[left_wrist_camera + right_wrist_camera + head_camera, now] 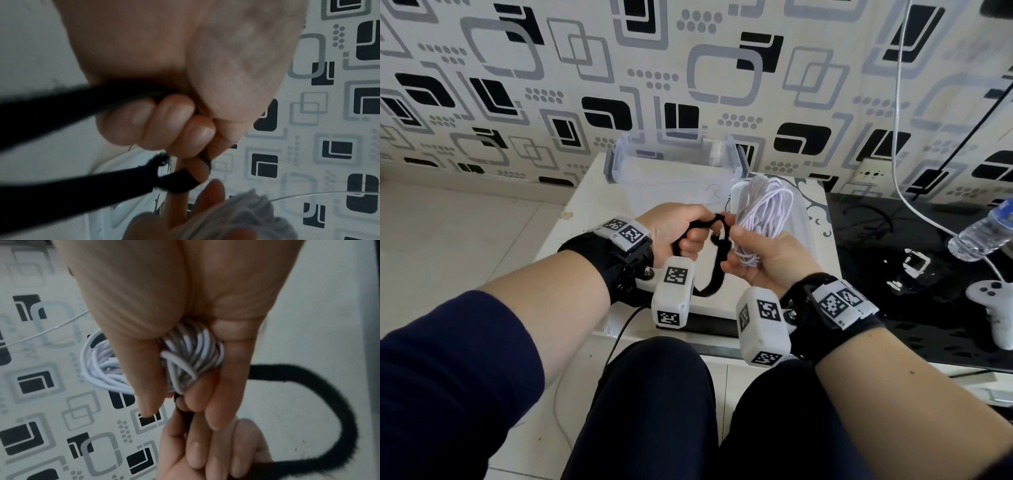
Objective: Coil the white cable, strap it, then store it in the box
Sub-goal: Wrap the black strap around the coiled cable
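Note:
The white cable (763, 212) is wound into a bundle of loops, and my right hand (760, 255) grips it near its lower end above the white table (585, 209). In the right wrist view the cable coil (191, 353) sits between thumb and fingers. My left hand (681, 229) holds a black strap (717, 260), whose loop hangs down between both hands. In the left wrist view my curled fingers (164, 121) pinch the strap (51, 110). The clear plastic box (674, 164) stands open just behind my hands, with its lid (801, 219) lying under the cable.
A plastic water bottle (983, 233) lies on the black glass surface (893, 308) at the right, beside a white game controller (993, 305). A thin white cord (899, 102) hangs down the patterned wall. My knees (654, 394) are below the table's front edge.

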